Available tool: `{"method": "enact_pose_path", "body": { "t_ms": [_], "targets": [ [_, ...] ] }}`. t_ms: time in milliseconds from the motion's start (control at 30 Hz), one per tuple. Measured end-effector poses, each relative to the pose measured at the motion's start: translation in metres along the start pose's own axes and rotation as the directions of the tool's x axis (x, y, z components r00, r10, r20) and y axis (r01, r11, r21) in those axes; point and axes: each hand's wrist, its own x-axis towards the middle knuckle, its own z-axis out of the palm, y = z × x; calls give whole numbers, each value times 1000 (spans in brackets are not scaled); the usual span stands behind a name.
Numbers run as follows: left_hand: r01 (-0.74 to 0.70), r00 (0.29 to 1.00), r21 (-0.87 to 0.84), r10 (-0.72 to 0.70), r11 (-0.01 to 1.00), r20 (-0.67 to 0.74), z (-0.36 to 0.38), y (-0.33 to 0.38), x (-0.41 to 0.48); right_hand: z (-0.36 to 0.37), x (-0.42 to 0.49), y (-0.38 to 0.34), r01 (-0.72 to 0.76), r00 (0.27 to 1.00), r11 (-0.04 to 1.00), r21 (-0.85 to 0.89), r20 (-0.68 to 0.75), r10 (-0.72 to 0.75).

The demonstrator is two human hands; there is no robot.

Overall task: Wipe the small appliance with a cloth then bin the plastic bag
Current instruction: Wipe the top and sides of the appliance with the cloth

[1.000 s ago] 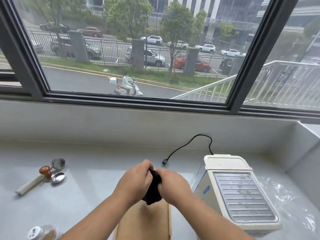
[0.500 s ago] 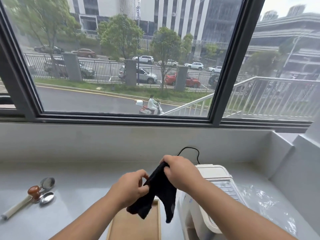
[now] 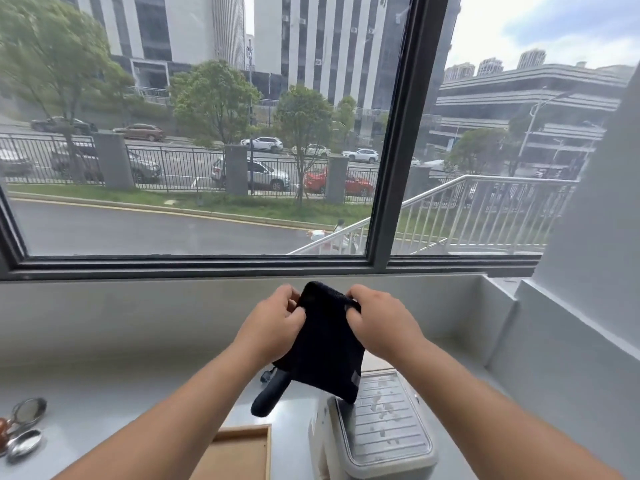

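Above the grey counter [image 3: 104,393], near its back edge, the left hand [image 3: 273,327] and the right hand [image 3: 381,323] each pinch an upper corner of a black cloth [image 3: 325,344], fingers curled closed on the fabric. The cloth hangs spread between them, its lower edge dangling over the small white appliance [image 3: 377,427], which stands toward the counter's front edge with a ribbed grey top panel. Just left of the appliance lies a shallow wooden tray [image 3: 239,452]; its visible part holds nothing. At the counter's left edge rest metal spoons [image 3: 24,441]. The plastic bag cannot be made out.
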Motion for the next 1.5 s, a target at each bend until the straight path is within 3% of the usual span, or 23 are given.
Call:
{"method": "enact_pose_path", "body": {
  "t_ms": [233, 433, 533, 667, 767, 867, 933, 967, 1233, 1400, 1500],
  "targets": [
    [-29, 1000, -51, 29, 998, 1, 42, 41, 6, -23, 2, 28, -38, 992, 997, 66, -115, 45],
    [15, 991, -91, -3, 996, 134, 80, 40, 3, -17, 4, 59, -27, 986, 998, 63, -165, 37],
    [34, 977, -2, -32, 999, 209, 95, 30, 0, -9, 4, 72, -36, 988, 998, 47, -150, 42],
    [16, 969, 189, -62, 982, 240, 118, 3, -3, 9, 6, 89, -8, 997, 1000, 14, -72, 9],
    [26, 976, 207, -69, 978, 205, 137, -16, -7, 28, 5, 106, 0, 1000, 1000, -14, 30, 1],
    [109, 974, 175, -141, 978, 178, 171, -46, -14, 76, 1, 137, -17, 965, 999, -42, 260, 27],
    [175, 969, 258, -212, 950, 124, 197, -89, -28, 136, -9, 147, -2, 895, 999, -37, 445, 18],
    [139, 983, 274, -166, 952, 77, 200, -94, -33, 142, -15, 147, 14, 888, 999, -51, 460, 11],
    [115, 988, 163, -96, 980, -122, 200, -67, -29, 146, -10, 127, 73, 982, 997, -10, 177, -70],
    [128, 973, -1, -125, 992, -193, 196, -57, -25, 146, -29, 113, 149, 973, 986, 69, 168, -159],
    [109, 985, -59, -116, 992, -131, 195, -63, -29, 142, -49, 112, 180, 959, 982, 58, 211, -188]
  ]
}}
